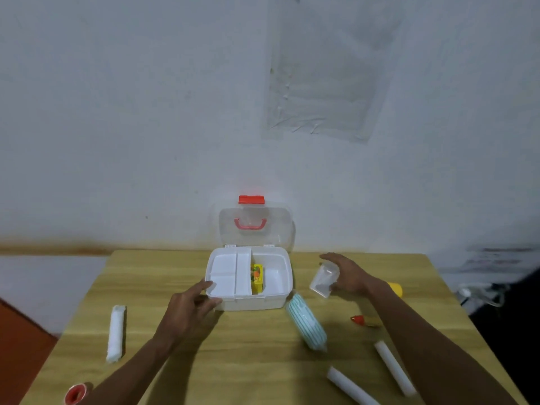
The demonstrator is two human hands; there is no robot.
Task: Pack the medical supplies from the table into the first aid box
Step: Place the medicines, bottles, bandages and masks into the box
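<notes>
The white first aid box (pixel 280 299) stands open at the table's far middle, its clear lid (pixel 280 226) with a red handle leaning against the wall. A white tray insert (pixel 225 273) fills its left half, and a yellow packet (pixel 257 277) stands upright in the right half. My left hand (pixel 190 308) touches the box's front left corner. My right hand (pixel 347 276) holds a small clear plastic container (pixel 323 279) just right of the box. A stack of teal face masks (pixel 306 323) lies in front of the box's right corner.
A white gauze roll (pixel 116 333) lies at the left, a red tape roll (pixel 76 394) at the near left edge. Two white rolls (pixel 394 368) (pixel 350 387) lie at the near right. A small red-tipped item (pixel 363 320) and a yellow object (pixel 396 289) sit right of my forearm.
</notes>
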